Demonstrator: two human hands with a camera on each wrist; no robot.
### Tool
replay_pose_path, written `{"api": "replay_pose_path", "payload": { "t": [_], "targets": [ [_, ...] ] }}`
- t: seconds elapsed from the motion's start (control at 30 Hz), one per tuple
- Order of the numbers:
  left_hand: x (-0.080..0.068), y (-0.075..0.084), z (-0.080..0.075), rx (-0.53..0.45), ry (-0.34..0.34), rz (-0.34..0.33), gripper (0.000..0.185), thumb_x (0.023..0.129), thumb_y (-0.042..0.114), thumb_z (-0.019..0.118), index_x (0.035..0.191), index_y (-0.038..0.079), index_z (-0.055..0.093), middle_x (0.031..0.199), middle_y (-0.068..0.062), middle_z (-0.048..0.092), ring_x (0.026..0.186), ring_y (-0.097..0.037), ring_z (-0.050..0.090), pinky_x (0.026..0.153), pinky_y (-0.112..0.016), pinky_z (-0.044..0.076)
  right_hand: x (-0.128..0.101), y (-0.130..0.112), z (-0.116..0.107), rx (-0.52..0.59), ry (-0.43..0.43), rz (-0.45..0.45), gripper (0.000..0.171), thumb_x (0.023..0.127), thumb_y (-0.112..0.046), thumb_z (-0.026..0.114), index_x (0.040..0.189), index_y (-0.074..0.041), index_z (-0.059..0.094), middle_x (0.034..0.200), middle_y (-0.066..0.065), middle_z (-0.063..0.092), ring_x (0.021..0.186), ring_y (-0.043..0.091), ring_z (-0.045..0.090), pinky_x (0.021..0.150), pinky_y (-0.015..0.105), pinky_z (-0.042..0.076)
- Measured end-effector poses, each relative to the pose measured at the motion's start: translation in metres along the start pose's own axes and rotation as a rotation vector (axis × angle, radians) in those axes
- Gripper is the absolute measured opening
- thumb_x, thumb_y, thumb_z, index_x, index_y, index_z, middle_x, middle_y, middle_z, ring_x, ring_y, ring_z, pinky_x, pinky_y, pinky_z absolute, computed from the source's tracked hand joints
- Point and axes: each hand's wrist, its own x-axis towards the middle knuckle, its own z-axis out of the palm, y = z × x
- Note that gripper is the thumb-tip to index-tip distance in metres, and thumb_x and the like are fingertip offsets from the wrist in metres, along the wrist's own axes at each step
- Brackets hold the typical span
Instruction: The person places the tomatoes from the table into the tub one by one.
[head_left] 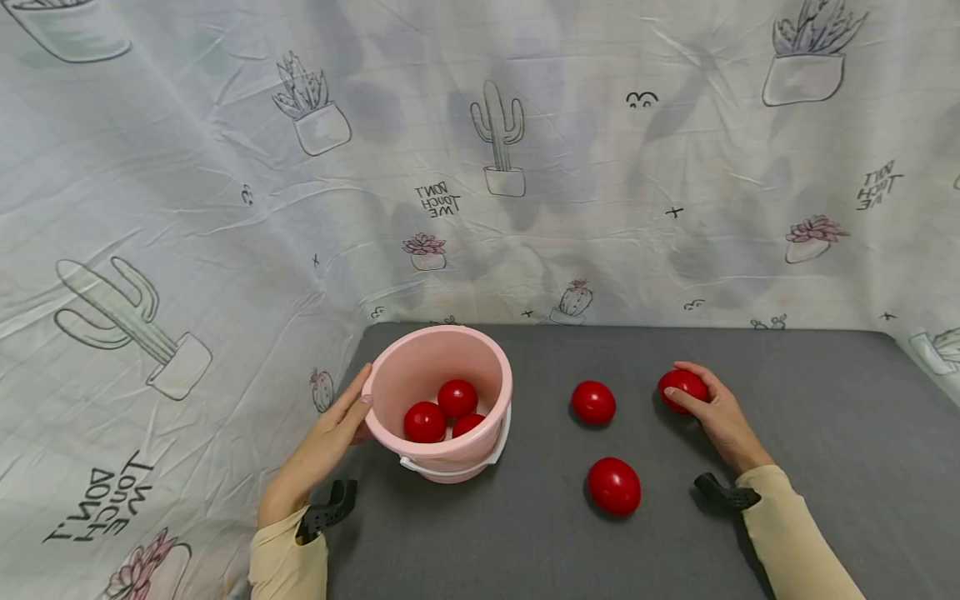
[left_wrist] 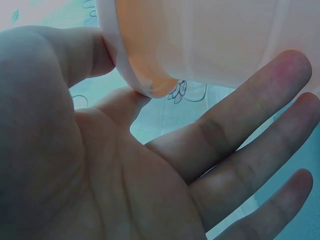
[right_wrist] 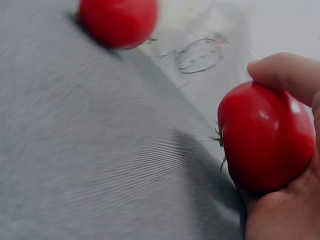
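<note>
A pink bucket (head_left: 450, 460) stands on the grey table and holds three red tomatoes (head_left: 457, 397). My left hand (head_left: 348, 412) rests against its left side, thumb at the rim and fingers straight along the wall. The left wrist view shows that palm (left_wrist: 165, 165) open under the bucket's rim (left_wrist: 145, 82). My right hand (head_left: 701, 398) curls round a red tomato (head_left: 681, 385) lying on the table at the right; close up, the fingers (right_wrist: 287, 75) wrap that tomato (right_wrist: 265, 135). Two more tomatoes lie loose, one (head_left: 593, 402) mid-table and one (head_left: 613, 486) nearer me.
A grey mat (head_left: 825, 433) covers the table. A cactus-print cloth (head_left: 225, 250) hangs behind and drapes down the left side, close to the bucket. The loose mid-table tomato (right_wrist: 119, 20) shows in the right wrist view beyond the held one.
</note>
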Motion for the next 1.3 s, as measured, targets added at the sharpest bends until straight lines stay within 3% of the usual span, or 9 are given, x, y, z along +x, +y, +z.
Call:
{"api": "replay_pose_path", "payload": {
  "t": [0.1,0.2,0.37,0.6,0.83,1.1,1.3],
  "targets": [
    [-0.001,-0.001,0.0,-0.01,0.0,0.014,0.058,0.11,0.04,0.038,0.163,0.034,0.015,0.169,-0.011,0.023,0.13,-0.039,0.059,0.102,-0.052,0.054,0.001,0.004,-0.003,0.279,-0.038,-0.053,0.047,0.105,-0.018,0.055,0.151,-0.018,0.043,0.136,-0.009,0.043,0.115,0.0,0.048,0.088,0.011,0.05],
    [-0.001,-0.002,0.0,-0.012,-0.003,0.015,0.058,0.11,0.041,0.037,0.163,0.034,0.015,0.169,-0.01,0.023,0.13,-0.038,0.059,0.102,-0.051,0.054,0.001,0.008,-0.005,0.496,-0.073,-0.116,0.042,0.105,-0.005,0.049,0.144,-0.019,0.05,0.138,-0.009,0.042,0.117,0.002,0.05,0.092,0.012,0.05],
    [0.0,-0.002,-0.001,-0.014,-0.013,0.0,0.059,0.11,0.045,0.037,0.163,0.037,0.014,0.169,-0.005,0.023,0.131,-0.034,0.059,0.104,-0.049,0.053,0.002,0.009,-0.008,0.613,-0.113,-0.157,0.041,0.106,-0.001,0.044,0.142,-0.019,0.054,0.141,-0.006,0.041,0.116,0.004,0.052,0.093,0.014,0.052],
    [-0.001,-0.001,-0.002,-0.044,-0.03,-0.015,0.058,0.109,0.045,0.037,0.162,0.04,0.013,0.17,-0.003,0.019,0.137,-0.035,0.054,0.108,-0.052,0.05,0.009,-0.011,-0.007,0.653,-0.166,-0.165,0.039,0.106,-0.003,0.043,0.139,-0.02,0.054,0.137,-0.006,0.045,0.115,0.005,0.057,0.093,0.017,0.054],
    [0.001,0.001,-0.003,-0.032,-0.012,-0.04,0.059,0.109,0.046,0.039,0.162,0.04,0.015,0.17,-0.004,0.021,0.129,-0.034,0.059,0.106,-0.054,0.051,0.031,-0.066,-0.014,0.786,-0.245,-0.223,0.04,0.106,0.001,0.042,0.143,-0.012,0.048,0.14,0.001,0.046,0.12,0.015,0.057,0.097,0.028,0.057],
    [0.002,0.001,-0.004,-0.033,-0.011,-0.011,0.057,0.109,0.044,0.038,0.162,0.041,0.016,0.17,-0.006,0.021,0.125,-0.035,0.062,0.105,-0.053,0.051,0.06,-0.156,-0.01,0.583,-0.238,-0.244,0.042,0.104,-0.005,0.05,0.145,-0.012,0.046,0.147,0.004,0.039,0.13,0.021,0.04,0.096,0.021,0.055],
    [0.001,-0.002,-0.004,-0.04,-0.025,-0.012,0.057,0.109,0.045,0.038,0.161,0.042,0.016,0.17,-0.005,0.02,0.123,-0.033,0.063,0.105,-0.053,0.051,0.079,-0.203,0.014,0.521,-0.266,-0.268,0.043,0.102,-0.004,0.056,0.144,-0.012,0.049,0.148,0.007,0.04,0.133,0.024,0.038,0.096,0.02,0.054]
  ]
}}
